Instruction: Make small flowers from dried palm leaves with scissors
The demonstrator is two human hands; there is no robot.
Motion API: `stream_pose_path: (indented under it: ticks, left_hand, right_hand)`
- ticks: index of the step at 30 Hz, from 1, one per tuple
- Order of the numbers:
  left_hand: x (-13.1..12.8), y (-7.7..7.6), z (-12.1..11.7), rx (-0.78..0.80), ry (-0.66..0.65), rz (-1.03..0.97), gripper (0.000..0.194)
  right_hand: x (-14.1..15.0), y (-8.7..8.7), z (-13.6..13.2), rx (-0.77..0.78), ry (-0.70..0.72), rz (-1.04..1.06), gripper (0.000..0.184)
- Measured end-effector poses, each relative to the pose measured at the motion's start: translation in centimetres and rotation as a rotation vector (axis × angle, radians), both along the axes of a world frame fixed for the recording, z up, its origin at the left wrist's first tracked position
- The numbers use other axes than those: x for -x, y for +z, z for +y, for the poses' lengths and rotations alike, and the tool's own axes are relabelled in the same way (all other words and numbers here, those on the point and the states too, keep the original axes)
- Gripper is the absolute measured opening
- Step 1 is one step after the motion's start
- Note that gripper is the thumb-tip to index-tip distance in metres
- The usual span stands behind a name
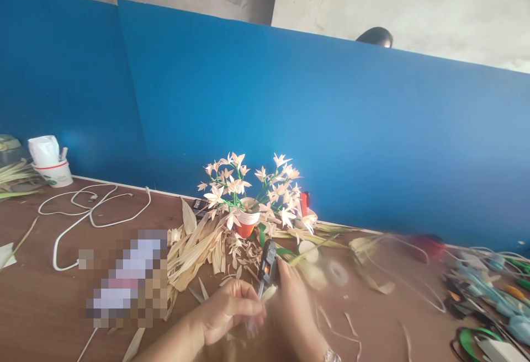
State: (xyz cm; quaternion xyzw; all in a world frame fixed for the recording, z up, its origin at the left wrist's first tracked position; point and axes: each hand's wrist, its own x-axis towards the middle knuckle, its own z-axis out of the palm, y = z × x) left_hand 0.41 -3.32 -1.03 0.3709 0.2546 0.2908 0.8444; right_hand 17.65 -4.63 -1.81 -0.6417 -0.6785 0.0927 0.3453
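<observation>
from the head view, the right hand [295, 296] appears clamped on the black tool [268, 262]; the left hand [232, 308], just beside it, curls round something i cannot tell. apparently close tool work, calling for steady fingers next.

Camera: head-worn, single view. Faces forward and down across the flat brown bench [372, 318] toward the upright blue partition [298, 113] beyond. The bare left hand [232, 309] and bare right hand [296, 301] appear close, at lower centre.

Black tool [269, 254], cream flowers [215, 196]
</observation>
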Motion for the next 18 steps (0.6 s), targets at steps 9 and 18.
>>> stream_pose_path:
  ticks: [9,18]
  left_hand:
    - [1.0,0.7,1.8,-0.133,0.289,0.174,0.016]
    - [0.7,-0.7,3.0,-0.626,0.762,0.662,0.018]
  right_hand:
    - [-0.2,0.6,-0.1,0.027,0.051,0.228,0.028]
    - [1.0,-0.1,0.0,-0.017,0.225,0.194,0.02]
